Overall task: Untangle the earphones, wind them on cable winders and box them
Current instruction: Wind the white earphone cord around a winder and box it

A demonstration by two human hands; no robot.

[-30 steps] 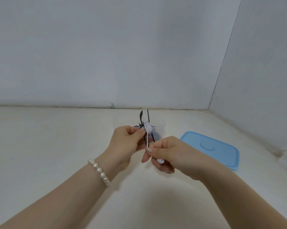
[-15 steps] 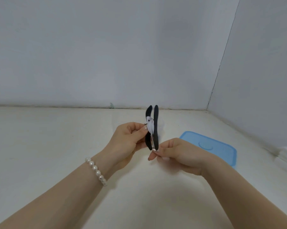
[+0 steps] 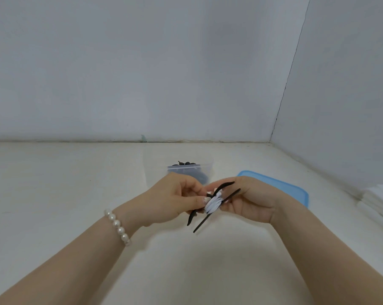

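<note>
Both hands were raised above the white table (image 3: 54, 194), meeting at the middle of the view. The left hand (image 3: 170, 201) pinched the black cable winder (image 3: 217, 205) from the left side; the right hand (image 3: 247, 201) gripped it from the right — fingers of both closed on it. The winder was tilted, its two black flanges running diagonally, with the white earphone cable (image 3: 212, 204) wound around its core between them. Behind the hands, a clear box (image 3: 206, 167) held dark items. The blue lid (image 3: 285, 190) lay flat just right of the box. A pearl bracelet (image 3: 117, 226) sat on the left wrist.
</note>
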